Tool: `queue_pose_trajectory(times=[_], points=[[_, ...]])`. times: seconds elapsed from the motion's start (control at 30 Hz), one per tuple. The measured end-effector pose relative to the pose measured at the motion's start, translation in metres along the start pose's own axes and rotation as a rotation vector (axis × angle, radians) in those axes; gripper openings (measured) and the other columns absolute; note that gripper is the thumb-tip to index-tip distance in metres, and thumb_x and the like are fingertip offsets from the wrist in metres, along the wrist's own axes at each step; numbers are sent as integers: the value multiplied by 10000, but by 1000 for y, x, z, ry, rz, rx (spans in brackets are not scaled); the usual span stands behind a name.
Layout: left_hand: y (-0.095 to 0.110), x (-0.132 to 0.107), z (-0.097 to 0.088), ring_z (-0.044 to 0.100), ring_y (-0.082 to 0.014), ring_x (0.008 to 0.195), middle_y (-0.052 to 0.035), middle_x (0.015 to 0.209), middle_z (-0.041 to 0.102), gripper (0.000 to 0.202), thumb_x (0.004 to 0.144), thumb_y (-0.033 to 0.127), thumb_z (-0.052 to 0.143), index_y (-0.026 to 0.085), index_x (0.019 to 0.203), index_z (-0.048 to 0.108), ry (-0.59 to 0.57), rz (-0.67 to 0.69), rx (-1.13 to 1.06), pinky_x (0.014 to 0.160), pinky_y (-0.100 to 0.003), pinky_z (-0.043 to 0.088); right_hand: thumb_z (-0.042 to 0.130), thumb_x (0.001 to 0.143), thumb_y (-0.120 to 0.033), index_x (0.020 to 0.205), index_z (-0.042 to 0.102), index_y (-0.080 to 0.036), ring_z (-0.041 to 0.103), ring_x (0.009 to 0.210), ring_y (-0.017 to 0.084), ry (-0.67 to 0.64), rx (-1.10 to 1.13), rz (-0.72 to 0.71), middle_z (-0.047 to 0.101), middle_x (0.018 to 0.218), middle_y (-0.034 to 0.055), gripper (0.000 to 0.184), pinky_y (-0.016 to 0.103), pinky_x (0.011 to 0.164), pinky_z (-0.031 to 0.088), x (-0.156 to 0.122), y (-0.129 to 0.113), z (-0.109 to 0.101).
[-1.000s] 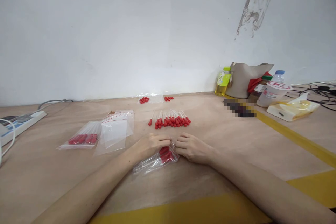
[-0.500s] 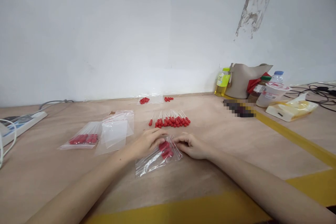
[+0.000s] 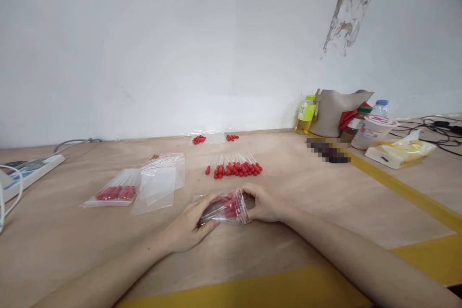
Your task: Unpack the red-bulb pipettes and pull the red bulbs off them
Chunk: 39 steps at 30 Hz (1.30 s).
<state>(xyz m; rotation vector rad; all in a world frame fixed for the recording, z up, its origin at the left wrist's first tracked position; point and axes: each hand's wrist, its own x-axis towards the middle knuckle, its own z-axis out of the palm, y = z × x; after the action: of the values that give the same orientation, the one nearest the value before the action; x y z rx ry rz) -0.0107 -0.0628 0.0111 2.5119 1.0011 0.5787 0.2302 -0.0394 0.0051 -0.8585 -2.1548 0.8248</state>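
Note:
A small clear zip bag (image 3: 225, 208) with several red-capped droppers inside lies on the brown tabletop between my hands. My left hand (image 3: 189, 226) rests on the bag's left end, fingers laid along it. My right hand (image 3: 263, 202) pinches the bag's right edge, at the red zip strip. Just beyond the bag lies a loose row of red-capped droppers (image 3: 235, 167). To the left are a filled bag of droppers (image 3: 114, 193) and a stack of empty clear bags (image 3: 160, 180).
Two small heaps of red caps (image 3: 198, 138) lie by the wall. At the back right stand a beige bag (image 3: 334, 111), bottles (image 3: 306, 113), a lidded cup (image 3: 371, 130) and a yellow packet (image 3: 399, 151). A power strip (image 3: 27, 169) sits at the left edge. Yellow tape (image 3: 397, 183) crosses the table.
The bag has turned to lie more level. My left hand slid back toward me along the bag's left end, and my right hand now pinches the right edge.

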Motion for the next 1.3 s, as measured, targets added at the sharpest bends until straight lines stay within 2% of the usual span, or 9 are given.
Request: queue_pose_trajectory(times=[0.23, 0.33, 0.47, 0.77, 0.87, 0.97, 1.1, 1.2, 1.3], points=[[-2, 0, 2, 430, -193, 1177, -62, 1306, 448, 505, 859, 288, 443, 236, 1328, 264, 4, -25, 8, 993, -380, 353, 683, 669, -329, 905, 643, -201, 576, 781, 154, 48, -177, -76, 658, 845, 19, 271, 278, 737, 434, 2, -7, 7], [-2, 0, 2, 412, -189, 1192, -56, 1320, 431, 489, 864, 291, 437, 238, 1322, 276, 6, -22, 20, 1007, -377, 337, 613, 743, -291, 876, 663, -198, 587, 801, 153, 30, -85, -86, 664, 849, 27, 169, 285, 763, 443, 3, -6, 7], [-1, -1, 0, 405, -200, 1198, -54, 1325, 424, 472, 865, 321, 435, 246, 1312, 302, 15, -40, 38, 1004, -385, 337, 625, 721, -342, 867, 663, -158, 600, 721, 147, 41, 191, 34, 661, 805, 40, 238, 273, 679, 479, 3, 7, -3], [-1, -2, -2, 407, -198, 1195, -52, 1330, 418, 472, 867, 318, 431, 252, 1316, 303, 4, -42, 46, 997, -377, 344, 682, 639, -426, 901, 653, -140, 587, 681, 129, -37, 344, 160, 659, 772, 31, 389, 261, 655, 468, 2, 21, -7], [1, -1, -4, 418, -202, 1183, -54, 1326, 422, 462, 871, 329, 423, 252, 1314, 316, -7, -49, 37, 991, -381, 350, 691, 620, -427, 816, 659, -129, 575, 652, 114, 43, 350, 199, 658, 742, 28, 358, 239, 620, 453, 1, 18, -21], [4, -2, -7, 432, -211, 1165, -57, 1317, 433, 461, 871, 329, 423, 260, 1316, 321, -21, -52, 15, 978, -394, 361, 677, 635, -418, 783, 664, -142, 544, 583, 93, 114, 267, 283, 659, 709, 24, 313, 212, 539, 421, -5, 15, -55], [5, -1, -8, 415, -223, 1176, -59, 1315, 420, 465, 846, 369, 468, 264, 1291, 381, 18, -51, -32, 982, -389, 356, 640, 679, -415, 783, 675, -156, 495, 525, 86, 412, 121, 275, 665, 697, 35, 282, 212, 479, 383, -12, 9, -89], [11, 13, -6, 510, -216, 1046, -68, 1113, 544, 332, 860, 396, 431, 216, 1091, 587, 213, -117, -97, 934, -385, 395, 586, 740, -410, 856, 672, -174, 507, 545, 105, 673, -68, 133, 671, 763, 52, 278, 238, 493, 398, -11, 1, -76], [26, 39, -4, 596, -181, 825, -48, 838, 615, 354, 849, 435, 441, 155, 861, 657, 238, -326, -439, 831, -364, 466, 556, 787, -327, 924, 664, -216, 550, 651, 127, 695, -403, -151, 657, 781, 47, 207, 255, 588, 437, -10, -9, -42]])
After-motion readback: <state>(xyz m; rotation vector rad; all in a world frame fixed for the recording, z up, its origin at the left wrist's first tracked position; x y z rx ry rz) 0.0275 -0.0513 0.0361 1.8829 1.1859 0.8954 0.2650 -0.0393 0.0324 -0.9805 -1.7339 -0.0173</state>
